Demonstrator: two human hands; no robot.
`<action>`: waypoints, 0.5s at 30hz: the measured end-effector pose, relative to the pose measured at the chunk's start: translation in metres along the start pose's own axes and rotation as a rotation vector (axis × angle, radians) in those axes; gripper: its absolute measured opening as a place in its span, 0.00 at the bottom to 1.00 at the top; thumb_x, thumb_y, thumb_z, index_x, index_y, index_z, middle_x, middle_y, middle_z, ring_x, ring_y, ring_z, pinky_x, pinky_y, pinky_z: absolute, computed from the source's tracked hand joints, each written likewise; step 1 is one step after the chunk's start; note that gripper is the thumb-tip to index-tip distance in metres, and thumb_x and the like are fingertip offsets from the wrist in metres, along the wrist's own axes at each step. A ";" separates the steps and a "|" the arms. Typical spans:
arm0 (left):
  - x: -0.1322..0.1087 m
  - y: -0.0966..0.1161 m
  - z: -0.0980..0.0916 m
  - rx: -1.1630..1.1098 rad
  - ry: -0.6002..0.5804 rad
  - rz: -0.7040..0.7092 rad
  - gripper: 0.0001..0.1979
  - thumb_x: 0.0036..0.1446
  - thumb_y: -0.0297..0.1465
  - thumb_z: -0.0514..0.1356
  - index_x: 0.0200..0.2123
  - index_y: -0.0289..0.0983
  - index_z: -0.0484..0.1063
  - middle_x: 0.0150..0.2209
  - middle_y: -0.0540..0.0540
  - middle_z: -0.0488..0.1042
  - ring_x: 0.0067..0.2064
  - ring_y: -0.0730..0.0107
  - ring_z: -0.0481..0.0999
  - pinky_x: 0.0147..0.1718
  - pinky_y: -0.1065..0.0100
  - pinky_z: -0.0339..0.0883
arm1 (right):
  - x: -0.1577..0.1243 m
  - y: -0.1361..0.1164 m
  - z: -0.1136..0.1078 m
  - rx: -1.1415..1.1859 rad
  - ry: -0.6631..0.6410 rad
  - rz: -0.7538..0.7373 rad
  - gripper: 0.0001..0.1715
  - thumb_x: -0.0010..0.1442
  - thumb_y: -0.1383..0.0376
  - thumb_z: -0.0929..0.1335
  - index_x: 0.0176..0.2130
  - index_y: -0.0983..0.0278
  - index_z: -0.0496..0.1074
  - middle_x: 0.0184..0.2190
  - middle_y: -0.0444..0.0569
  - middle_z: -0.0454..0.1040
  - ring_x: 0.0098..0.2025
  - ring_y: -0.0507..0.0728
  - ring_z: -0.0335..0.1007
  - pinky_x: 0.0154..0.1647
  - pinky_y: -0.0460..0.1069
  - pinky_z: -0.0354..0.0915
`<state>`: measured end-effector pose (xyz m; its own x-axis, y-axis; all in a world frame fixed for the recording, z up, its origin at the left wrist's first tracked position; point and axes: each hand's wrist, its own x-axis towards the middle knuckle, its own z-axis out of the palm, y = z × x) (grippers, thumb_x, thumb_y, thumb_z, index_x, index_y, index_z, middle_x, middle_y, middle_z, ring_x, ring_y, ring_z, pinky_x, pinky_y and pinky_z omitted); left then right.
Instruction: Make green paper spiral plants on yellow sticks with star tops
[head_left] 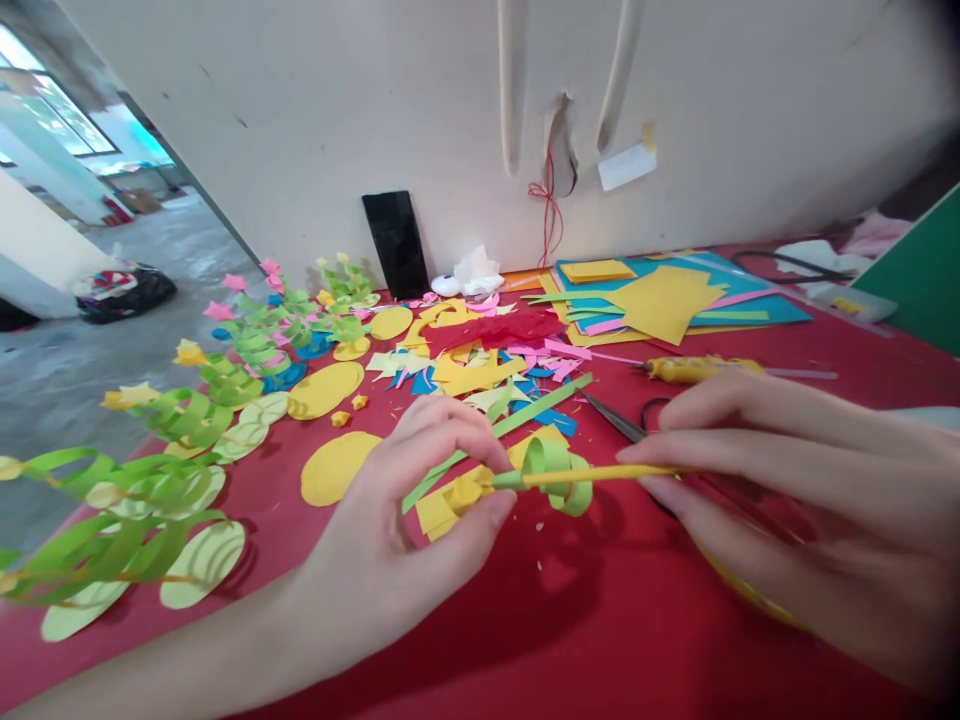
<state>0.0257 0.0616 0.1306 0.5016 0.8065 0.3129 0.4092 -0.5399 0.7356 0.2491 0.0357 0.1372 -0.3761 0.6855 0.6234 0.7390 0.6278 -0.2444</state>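
My left hand (442,490) pinches the end of a green paper strip (559,470) between thumb and forefinger, beside a yellow paper star (465,492). The strip curls in loops around a thin yellow stick (607,473). My right hand (780,480) grips the stick's other end between thumb and fingers. Scissors (615,415) with dark blades lie on the red table behind, partly hidden by my right hand. Yellow and green paper strips lie below and behind the star.
Finished-looking green spirals with stars (199,410) line the left edge. Yellow paper discs (326,390), mixed paper scraps (480,370) and a yellow-handled tool (697,370) lie on the red table (480,640). A black phone (396,245) leans on the wall, left of stacked coloured paper (757,285).
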 end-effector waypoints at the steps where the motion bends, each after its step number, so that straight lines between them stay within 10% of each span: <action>1: 0.000 0.000 0.000 0.000 0.010 -0.011 0.04 0.54 0.24 0.54 0.31 0.39 0.64 0.33 0.49 0.65 0.38 0.70 0.67 0.37 0.72 0.62 | 0.000 -0.001 0.000 -0.008 -0.004 0.004 0.08 0.52 0.71 0.66 0.33 0.59 0.69 0.32 0.42 0.69 0.32 0.47 0.68 0.26 0.40 0.63; 15: -0.001 -0.002 0.001 -0.037 0.009 -0.016 0.05 0.55 0.24 0.54 0.30 0.39 0.64 0.33 0.50 0.64 0.38 0.71 0.66 0.38 0.72 0.62 | -0.011 -0.007 0.000 -0.033 -0.022 0.018 0.09 0.55 0.68 0.65 0.36 0.56 0.69 0.34 0.40 0.69 0.32 0.47 0.69 0.31 0.43 0.64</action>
<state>0.0254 0.0615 0.1280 0.4879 0.8173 0.3065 0.3882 -0.5177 0.7624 0.2482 0.0242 0.1321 -0.3747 0.7048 0.6024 0.7636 0.6031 -0.2307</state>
